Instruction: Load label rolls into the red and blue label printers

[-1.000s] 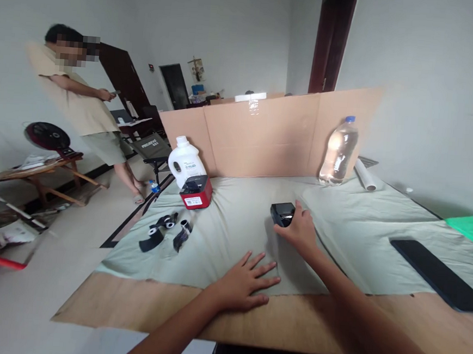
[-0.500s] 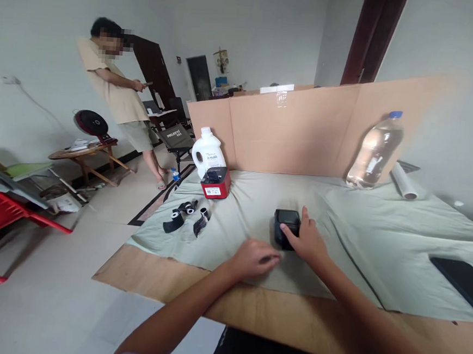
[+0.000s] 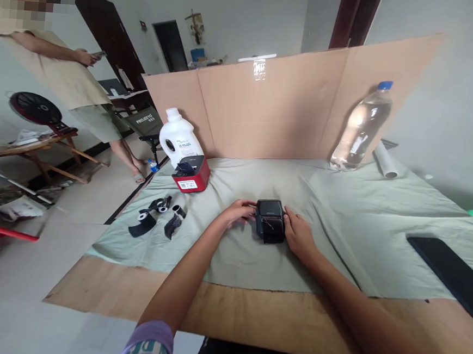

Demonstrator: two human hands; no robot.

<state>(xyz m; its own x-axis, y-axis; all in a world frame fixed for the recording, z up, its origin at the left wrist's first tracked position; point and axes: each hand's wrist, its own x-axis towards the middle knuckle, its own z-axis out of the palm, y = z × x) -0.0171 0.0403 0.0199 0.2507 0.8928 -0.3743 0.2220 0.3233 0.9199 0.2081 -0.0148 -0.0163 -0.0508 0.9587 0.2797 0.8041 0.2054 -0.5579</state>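
Observation:
A small black boxy device [image 3: 270, 208], which looks like a portable label printer, lies on the green cloth in front of me. My left hand [image 3: 238, 213] holds its left side with the fingertips. From the other side my right hand [image 3: 298, 231] grips the right edge, thumb near the top. A shiny dark flap or strip covers the device's near half. To the left lie several black rolls with white cores, one of them a loose roll [image 3: 173, 224] with its strip partly unwound.
Behind the rolls stand a red and black box [image 3: 197, 179] and a white jug [image 3: 182, 137]. A large clear bottle [image 3: 360, 132] leans by the cardboard screen [image 3: 274, 114]. A white roll [image 3: 385, 160] and a dark phone [image 3: 450, 273] lie right. At far left, a person [image 3: 60, 70] stands.
My left hand has moved from in front of the device to its left side. The device now sits upright to me, its face showing. My view has turned to the right.

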